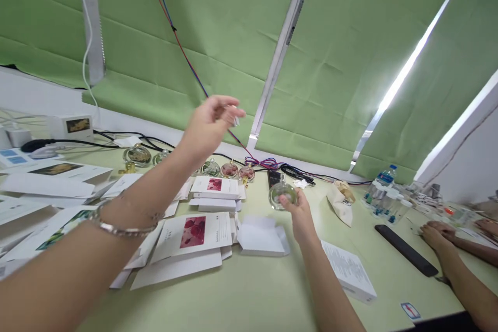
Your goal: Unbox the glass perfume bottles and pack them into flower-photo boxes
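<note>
Left hand (212, 120): pinching something small (236, 121), blurred
Right hand (300, 208): holding round glass bottle (275, 196)
Other bottles (210, 168): unboxed, by table's (264, 295) back edge
Flat cartons (193, 232): look unfilled

round clear glass bottle (276, 194), kinda greenish inside, sits pretty much upright in the right hand (300, 207), and some small shiny piece (236, 121), too blurry to make out, pokes from the left hand (215, 116)

Free room over the near tabletop (252, 293), between white cartons (212, 236) and right forearm (324, 288).
</note>
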Demonstrator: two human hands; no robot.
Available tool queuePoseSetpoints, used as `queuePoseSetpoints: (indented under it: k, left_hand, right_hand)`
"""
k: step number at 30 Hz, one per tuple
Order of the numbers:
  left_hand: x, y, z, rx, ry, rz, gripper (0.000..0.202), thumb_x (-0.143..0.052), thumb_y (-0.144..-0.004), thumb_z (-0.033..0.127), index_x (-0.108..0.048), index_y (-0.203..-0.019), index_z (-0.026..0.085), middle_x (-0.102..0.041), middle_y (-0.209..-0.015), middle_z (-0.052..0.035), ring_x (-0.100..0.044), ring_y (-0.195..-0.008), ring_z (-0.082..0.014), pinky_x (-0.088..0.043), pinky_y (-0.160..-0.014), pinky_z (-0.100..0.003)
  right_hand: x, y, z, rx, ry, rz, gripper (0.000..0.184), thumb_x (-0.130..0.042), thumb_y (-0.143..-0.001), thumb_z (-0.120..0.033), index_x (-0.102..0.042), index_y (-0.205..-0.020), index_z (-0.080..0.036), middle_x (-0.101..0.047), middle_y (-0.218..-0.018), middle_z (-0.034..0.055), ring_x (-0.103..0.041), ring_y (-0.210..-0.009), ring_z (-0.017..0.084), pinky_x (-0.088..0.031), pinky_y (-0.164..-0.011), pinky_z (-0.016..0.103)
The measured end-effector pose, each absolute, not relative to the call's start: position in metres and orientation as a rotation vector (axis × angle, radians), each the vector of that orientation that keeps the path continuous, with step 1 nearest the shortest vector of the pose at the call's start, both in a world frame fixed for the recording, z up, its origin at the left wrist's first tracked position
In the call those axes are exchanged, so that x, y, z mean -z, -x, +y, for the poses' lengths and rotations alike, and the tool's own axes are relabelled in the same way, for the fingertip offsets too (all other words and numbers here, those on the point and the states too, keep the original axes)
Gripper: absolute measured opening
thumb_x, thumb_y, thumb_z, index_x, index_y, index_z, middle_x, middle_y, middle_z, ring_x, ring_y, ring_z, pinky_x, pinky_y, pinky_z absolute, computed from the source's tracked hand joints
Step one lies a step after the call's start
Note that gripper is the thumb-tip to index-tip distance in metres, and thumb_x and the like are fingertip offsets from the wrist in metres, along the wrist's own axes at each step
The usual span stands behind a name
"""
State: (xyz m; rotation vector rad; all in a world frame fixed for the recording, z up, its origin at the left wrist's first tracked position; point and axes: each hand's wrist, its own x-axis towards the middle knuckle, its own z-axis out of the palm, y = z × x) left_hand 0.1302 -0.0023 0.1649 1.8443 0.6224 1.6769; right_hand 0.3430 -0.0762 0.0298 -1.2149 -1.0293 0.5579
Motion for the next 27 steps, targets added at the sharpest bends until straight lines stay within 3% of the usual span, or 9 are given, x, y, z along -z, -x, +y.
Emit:
queuePoseSetpoints:
  k: [3, 5, 7, 10, 14, 17, 19, 22, 27]
  left_hand:
    - [-0.149, -0.16, 0.021, -1.208, -2.189, 0.72, 0.015, -0.064, -0.072, 0.02, -0.063, -0.086, 0.015, -0.068, -0.077, -0.0021, -0.062, -0.069, -0.0176, -0.047, -0.066, -0.03]
    - [-0.119, -0.185, 0.037, -0.783, -2.513, 0.881, 0.013, -0.062, -0.07, 0.02, -0.064, -0.083, 0.02, -0.069, -0.078, -0.001, -0.063, -0.07, -0.0188, -0.045, -0.064, -0.028]
    - [-0.089, -0.207, 0.053, -0.608, -2.631, 0.916, 0.013, -0.066, -0.062, 0.015, -0.065, -0.073, 0.022, -0.069, -0.077, -0.0016, -0.063, -0.074, -0.0215, -0.044, -0.064, -0.028]
    - [-0.067, -0.229, 0.076, -0.536, -2.722, 0.951, 0.017, -0.063, -0.061, 0.009, -0.066, -0.072, 0.022, -0.069, -0.075, -0.0033, -0.062, -0.079, -0.0246, -0.041, -0.069, -0.03]
    - [-0.077, -0.255, 0.108, -0.49, -2.847, 0.976, 0.017, -0.059, -0.067, 0.009, -0.066, -0.076, 0.022, -0.068, -0.074, -0.0049, -0.059, -0.089, -0.0273, -0.033, -0.084, -0.037]
    - [-0.08, -0.273, 0.127, -0.326, -2.938, 0.914, 0.013, -0.069, -0.059, 0.009, -0.063, -0.06, 0.021, -0.065, -0.065, -0.0037, -0.057, -0.087, -0.0283, -0.028, -0.087, -0.041]
    - [-0.072, -0.279, 0.131, -0.21, -2.995, 0.886, 0.022, -0.075, -0.05, 0.007, -0.057, -0.046, 0.019, -0.062, -0.06, -0.0045, -0.054, -0.088, -0.0301, -0.026, -0.088, -0.043]
    - [-0.055, -0.28, 0.128, -0.129, -3.084, 0.857, 0.031, -0.078, -0.044, 0.005, -0.05, -0.037, 0.017, -0.064, -0.068, -0.0075, -0.047, -0.097, -0.0328, -0.023, -0.088, -0.045]
    - [-0.042, -0.27, 0.126, -0.086, -3.16, 0.861, 0.017, -0.073, -0.053, 0.007, -0.062, -0.053, 0.019, -0.067, -0.074, -0.0076, -0.046, -0.096, -0.0291, -0.024, -0.086, -0.043]
  right_hand:
    - [-0.031, -0.358, -0.039, -0.502, 1.221, -0.968, 0.038, -0.068, -0.055, -0.038, -0.045, -0.081, -0.022, -0.057, -0.072, -0.0034, -0.053, -0.064, 0.014, -0.041, -0.061, 0.026]
    - [-0.028, -0.364, -0.012, -0.47, 1.246, -0.945, 0.04, -0.068, -0.053, -0.035, -0.043, -0.082, -0.022, -0.057, -0.073, -0.0041, -0.053, -0.064, 0.014, -0.04, -0.06, 0.025]
    - [-0.019, -0.37, 0.013, -0.429, 1.288, -0.921, 0.038, -0.066, -0.053, -0.033, -0.042, -0.081, -0.023, -0.056, -0.071, -0.0049, -0.052, -0.063, 0.014, -0.04, -0.061, 0.025]
    - [0.0, -0.378, 0.036, -0.373, 1.363, -0.903, 0.035, -0.064, -0.053, -0.031, -0.042, -0.078, -0.023, -0.054, -0.07, -0.0049, -0.051, -0.063, 0.014, -0.04, -0.062, 0.026]
    - [0.023, -0.379, 0.04, -0.302, 1.45, -0.916, 0.031, -0.062, -0.057, -0.027, -0.045, -0.083, -0.022, -0.056, -0.078, -0.0014, -0.053, -0.071, 0.017, -0.041, -0.07, 0.03]
    - [0.029, -0.375, 0.034, -0.256, 1.484, -0.952, 0.031, -0.058, -0.063, -0.024, -0.046, -0.091, -0.022, -0.059, -0.09, 0.0019, -0.055, -0.082, 0.019, -0.04, -0.079, 0.031]
    - [0.03, -0.373, 0.032, -0.222, 1.517, -0.955, 0.031, -0.056, -0.066, -0.022, -0.047, -0.095, -0.023, -0.059, -0.096, 0.0032, -0.054, -0.089, 0.021, -0.038, -0.083, 0.033]
    - [0.031, -0.373, 0.034, -0.164, 1.596, -0.901, 0.03, -0.056, -0.069, -0.022, -0.049, -0.098, -0.024, -0.059, -0.1, 0.006, -0.047, -0.1, 0.027, -0.033, -0.09, 0.041]
    - [0.033, -0.374, 0.039, -0.081, 1.601, -0.973, 0.033, -0.056, -0.072, -0.021, -0.052, -0.105, -0.022, -0.058, -0.104, 0.0062, -0.042, -0.101, 0.025, -0.035, -0.087, 0.035]
